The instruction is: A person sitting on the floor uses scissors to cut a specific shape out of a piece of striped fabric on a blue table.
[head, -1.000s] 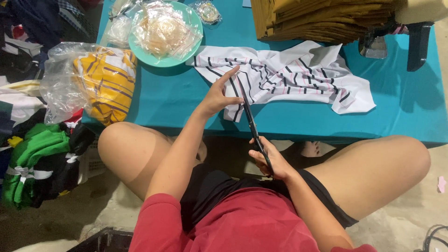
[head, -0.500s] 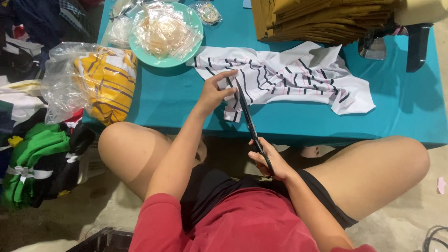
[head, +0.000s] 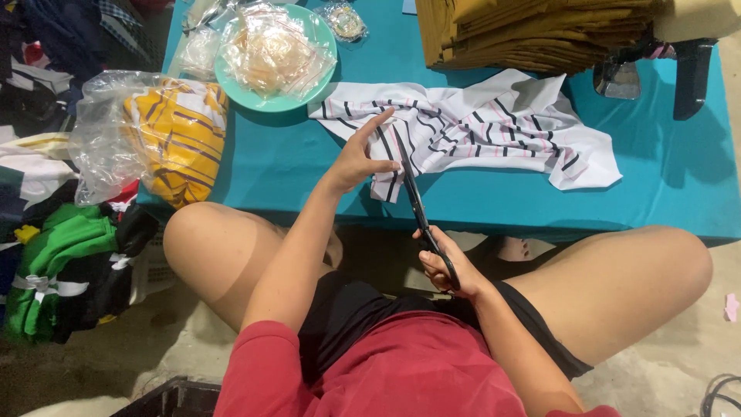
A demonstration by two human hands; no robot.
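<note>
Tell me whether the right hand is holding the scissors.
Yes: the right hand grips the black scissors by the handles, blades reaching the striped garment.

White blk-striped cloth (head: pixel 478 127), teal tbl (head: pixel 664 185)

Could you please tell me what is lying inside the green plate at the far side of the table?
The green plate holds clear plastic bags with something pale and crumpled inside. The bags cover most of the plate's middle, so anything beneath them stays hidden.

scissor handles (head: pixel 438 255) hidden in right hand (head: pixel 451 266) — folded fabric stack (head: pixel 540 31) cropped
</note>
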